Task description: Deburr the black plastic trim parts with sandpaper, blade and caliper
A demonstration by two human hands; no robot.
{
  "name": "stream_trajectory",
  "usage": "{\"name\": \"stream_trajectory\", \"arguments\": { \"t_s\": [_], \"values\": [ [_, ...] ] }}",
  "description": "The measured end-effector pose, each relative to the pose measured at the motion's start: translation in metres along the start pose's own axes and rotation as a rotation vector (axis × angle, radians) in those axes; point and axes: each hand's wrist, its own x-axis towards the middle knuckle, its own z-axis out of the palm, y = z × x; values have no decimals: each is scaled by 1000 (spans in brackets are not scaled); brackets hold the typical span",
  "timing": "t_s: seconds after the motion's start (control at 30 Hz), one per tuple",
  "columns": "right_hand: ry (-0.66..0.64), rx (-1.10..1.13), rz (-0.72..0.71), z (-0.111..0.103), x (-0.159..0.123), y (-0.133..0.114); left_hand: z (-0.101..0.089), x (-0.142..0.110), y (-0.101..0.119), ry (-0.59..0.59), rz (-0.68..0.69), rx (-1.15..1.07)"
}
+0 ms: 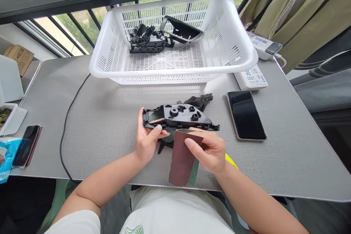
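My left hand [148, 140] grips the left end of a black moulded plastic housing [182, 115], with the thumb in front and fingers behind. The housing is held above the table, its ribbed inner side with clips and a round boss facing up. A folded sheet of sandpaper [183, 159], brown outside with a green inner face, is pinched in my right hand [211, 150]. Its upper edge is close to the housing's lower edge; whether they touch I cannot tell. A crumpled black cloth [200, 101] lies behind the housing. Another dark part [164, 145] shows partly beneath it.
A white plastic basket [172, 70] at the back holds several black plastic parts [149, 40]. To the right lie a phone [246, 115] and white boxes [252, 77]. A black cable [65, 128], another phone [27, 146] and a blue packet [9, 157] are at left.
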Motion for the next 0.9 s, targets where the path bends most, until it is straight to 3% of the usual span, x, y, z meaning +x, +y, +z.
{"name": "stream_trajectory", "arguments": {
  "t_s": [0.2,0.4,0.53,0.8,0.9],
  "values": [
    [-61,-97,-72,1,0,0,2,1,4,-6,-25,-24],
    [-115,-158,-113,3,-1,-1,2,3,10,-218,-199,35],
    [-167,-138,-94,4,-2,-1,2,5,10,-321,-243,32],
    [-166,-130,164,0,2,-2,-1,4,-1,-218,-123,49],
    [-193,-160,172,0,3,-3,-7,2,-6,-190,-53,130]
  ]
}}
